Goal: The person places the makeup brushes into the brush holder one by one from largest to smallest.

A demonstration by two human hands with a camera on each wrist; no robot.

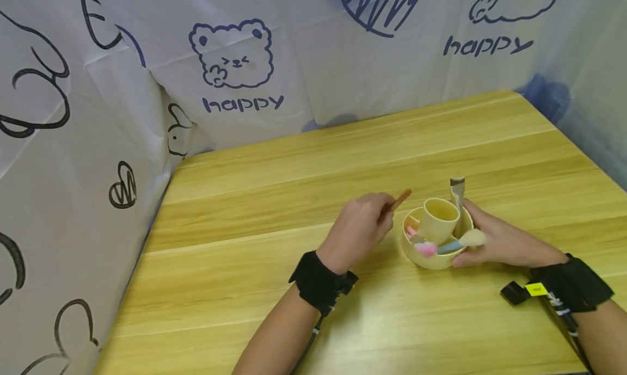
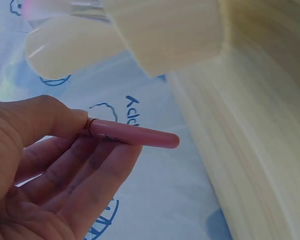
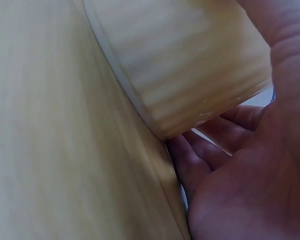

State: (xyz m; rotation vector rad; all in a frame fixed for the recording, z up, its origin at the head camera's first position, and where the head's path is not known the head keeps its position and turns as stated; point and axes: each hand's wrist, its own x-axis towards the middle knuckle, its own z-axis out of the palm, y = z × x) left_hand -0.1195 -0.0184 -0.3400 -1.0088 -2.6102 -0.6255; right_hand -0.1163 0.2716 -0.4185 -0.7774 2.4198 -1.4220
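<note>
A round cream brush holder (image 1: 426, 262) with compartments stands on the table, a taller cup (image 1: 433, 227) rising from its middle. My right hand (image 1: 509, 239) grips its right side, thumb in front and fingers around the back. Left of the holder, my left hand (image 1: 360, 228) pinches a slim pink stick (image 2: 145, 136) with a rounded end and a dark band near the thumb. The rest of that stick is hidden by the hand. In the holder are a flat-tipped brush (image 1: 458, 189), a fluffy cream brush (image 1: 473, 238) with a blue handle, and a pink-tipped brush (image 1: 426, 249).
The wood-grain table (image 1: 235, 266) extends to both sides of the hands. White cloth (image 1: 323, 65) with drawings hangs behind it and along the left. Each wrist wears a black band (image 1: 320, 281) with a cable.
</note>
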